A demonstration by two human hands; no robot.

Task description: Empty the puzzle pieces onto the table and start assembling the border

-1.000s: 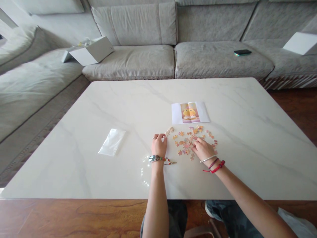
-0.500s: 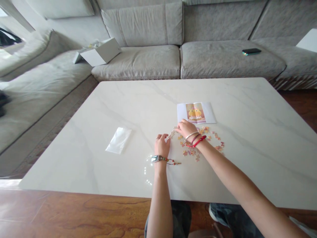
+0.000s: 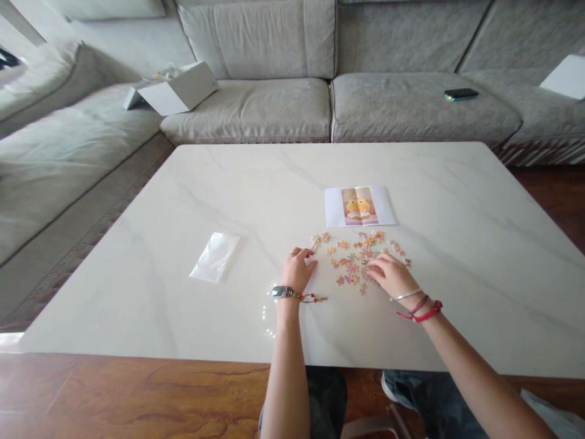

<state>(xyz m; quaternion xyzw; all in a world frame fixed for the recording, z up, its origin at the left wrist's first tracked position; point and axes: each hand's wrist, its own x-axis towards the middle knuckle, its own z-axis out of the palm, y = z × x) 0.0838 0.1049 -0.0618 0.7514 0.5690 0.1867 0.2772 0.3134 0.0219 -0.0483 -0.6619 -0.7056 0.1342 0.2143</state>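
Several small pink and orange puzzle pieces (image 3: 354, 256) lie scattered on the white marble table (image 3: 228, 201). A few joined pieces (image 3: 319, 239) sit at the left of the pile. My left hand (image 3: 298, 271) rests on the table just below them, fingers loosely curled, nothing visible in it. My right hand (image 3: 390, 274) lies over the right side of the pile, fingertips touching loose pieces. A folded picture sheet (image 3: 359, 206) with a yellow figure lies beyond the pile.
A clear plastic bag (image 3: 214, 256) lies on the table to the left. Behind the table runs a grey sofa (image 3: 274, 91) with an open white box (image 3: 173, 91), a phone (image 3: 461, 94) and a white sheet (image 3: 567, 76).
My right hand reached up to the joined pieces, then drew back down to the right side of the pile. My left hand stayed in place.
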